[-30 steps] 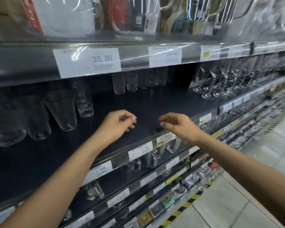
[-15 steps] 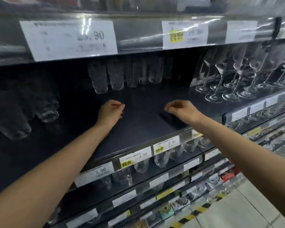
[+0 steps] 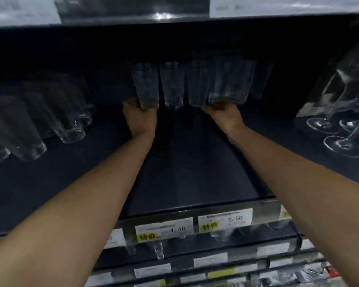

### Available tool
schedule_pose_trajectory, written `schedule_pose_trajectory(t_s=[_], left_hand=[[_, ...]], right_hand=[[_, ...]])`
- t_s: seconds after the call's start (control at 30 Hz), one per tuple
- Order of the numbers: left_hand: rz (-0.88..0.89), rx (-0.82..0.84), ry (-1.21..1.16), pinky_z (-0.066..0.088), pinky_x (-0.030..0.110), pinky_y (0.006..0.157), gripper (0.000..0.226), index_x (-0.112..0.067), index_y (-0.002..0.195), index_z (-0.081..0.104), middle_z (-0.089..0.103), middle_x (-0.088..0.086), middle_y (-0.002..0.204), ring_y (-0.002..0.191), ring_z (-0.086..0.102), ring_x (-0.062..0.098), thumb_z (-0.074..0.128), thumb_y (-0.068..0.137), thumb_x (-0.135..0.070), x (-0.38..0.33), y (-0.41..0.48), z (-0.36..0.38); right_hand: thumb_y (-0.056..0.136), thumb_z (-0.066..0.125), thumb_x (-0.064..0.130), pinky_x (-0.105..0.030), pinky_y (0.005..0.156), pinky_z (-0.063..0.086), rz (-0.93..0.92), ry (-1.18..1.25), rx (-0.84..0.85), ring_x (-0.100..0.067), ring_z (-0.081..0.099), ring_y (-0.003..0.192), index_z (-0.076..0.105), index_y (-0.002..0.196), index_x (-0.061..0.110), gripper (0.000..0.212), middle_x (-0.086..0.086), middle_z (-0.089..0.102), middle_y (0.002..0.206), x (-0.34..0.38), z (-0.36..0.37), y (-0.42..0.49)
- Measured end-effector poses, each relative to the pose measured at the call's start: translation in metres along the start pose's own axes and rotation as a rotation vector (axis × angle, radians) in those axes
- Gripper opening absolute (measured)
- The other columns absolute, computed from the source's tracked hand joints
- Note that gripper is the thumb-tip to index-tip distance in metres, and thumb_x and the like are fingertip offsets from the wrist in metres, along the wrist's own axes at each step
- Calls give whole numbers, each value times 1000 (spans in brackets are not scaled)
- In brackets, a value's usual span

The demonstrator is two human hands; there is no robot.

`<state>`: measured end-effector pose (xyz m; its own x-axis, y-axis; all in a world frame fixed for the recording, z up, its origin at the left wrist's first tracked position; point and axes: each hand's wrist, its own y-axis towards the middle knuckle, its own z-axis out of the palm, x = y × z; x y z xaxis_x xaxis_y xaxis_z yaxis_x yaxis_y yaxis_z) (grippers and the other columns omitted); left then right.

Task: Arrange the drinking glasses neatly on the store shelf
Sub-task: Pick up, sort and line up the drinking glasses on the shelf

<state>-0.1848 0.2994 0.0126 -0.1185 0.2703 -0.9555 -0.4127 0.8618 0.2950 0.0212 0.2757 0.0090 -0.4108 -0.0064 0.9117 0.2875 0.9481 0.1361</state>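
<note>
A row of several clear drinking glasses (image 3: 172, 85) stands at the back of the dark shelf (image 3: 191, 172). My left hand (image 3: 140, 117) reaches deep in and grips the base of the leftmost glass (image 3: 145, 83) of that row. To its right, my right hand (image 3: 224, 113) has its fingers curled round the bottom of another glass (image 3: 218, 83). One glass stands untouched between the two hands. The image is blurred and my fingertips are partly hidden behind the glass bases.
More tumblers (image 3: 50, 112) crowd the shelf's left side. Stemmed wine glasses (image 3: 340, 125) stand at the right. Price labels (image 3: 164, 228) line the shelf's front edge, with lower shelves of goods beneath. The upper shelf's edge (image 3: 160, 15) hangs close overhead.
Both hands have moved from the shelf's middle to the back row and taken hold of glasses. The camera has moved closer and lower.
</note>
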Motion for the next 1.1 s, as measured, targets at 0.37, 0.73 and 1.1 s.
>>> schedule_pose_trajectory(t_s=[0.37, 0.73, 1.1], left_hand=[[-25, 94, -8, 39, -5, 57, 49, -11, 124, 41, 56, -1, 111, 87, 56, 4, 73, 87, -12, 17, 44, 26], [-63, 102, -89, 41, -2, 57, 57, -6, 131, 42, 58, -7, 101, 87, 57, 2, 76, 85, -12, 22, 65, 31], [-93, 142, -49, 42, 1, 52, 43, -18, 114, 45, 57, -9, 95, 85, 57, 3, 75, 83, -16, 14, 39, 0]], right_hand=[[79, 74, 50, -21, 96, 44, -32, 41, -65, -20, 58, 121, 47, 139, 12, 76, -3, 60, 134, -1, 42, 74], [81, 71, 57, -32, 101, 47, -30, -44, -135, -29, 55, 126, 43, 138, 10, 80, -11, 57, 138, 4, 49, 79], [70, 84, 49, -28, 100, 49, -11, 122, -60, -18, 60, 115, 41, 132, 11, 86, -3, 61, 127, 0, 28, 39]])
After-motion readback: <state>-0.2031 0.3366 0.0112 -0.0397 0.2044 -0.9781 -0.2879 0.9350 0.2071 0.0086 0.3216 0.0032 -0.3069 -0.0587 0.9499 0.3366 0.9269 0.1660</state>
